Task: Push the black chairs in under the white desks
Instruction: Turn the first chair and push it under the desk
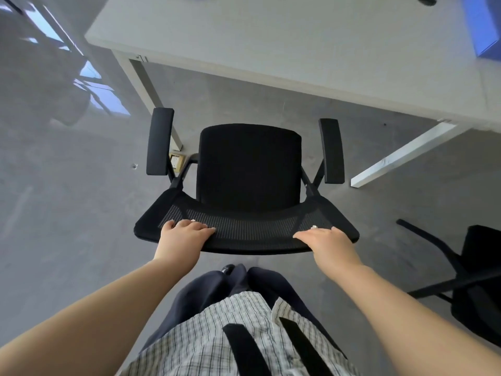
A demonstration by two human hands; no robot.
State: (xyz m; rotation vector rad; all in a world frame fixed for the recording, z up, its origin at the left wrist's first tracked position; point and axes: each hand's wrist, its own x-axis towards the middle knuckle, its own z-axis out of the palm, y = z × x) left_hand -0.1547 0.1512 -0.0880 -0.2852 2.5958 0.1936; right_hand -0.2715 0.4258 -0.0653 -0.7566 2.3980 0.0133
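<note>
A black office chair (249, 169) with a mesh backrest and two padded armrests stands in front of me, facing a white desk (271, 50). Its seat front lies just short of the desk's near edge, between the desk's white legs. My left hand (183, 237) grips the top edge of the backrest on the left side. On the right side of that same edge my right hand (326, 241) holds on, fingers curled over the mesh.
A second black chair (471, 280) stands at the right edge, out from the desk. The floor is grey concrete, with a floor socket (176, 162) near the desk's left leg (151, 99). A slanted white desk leg (401, 156) is at the right.
</note>
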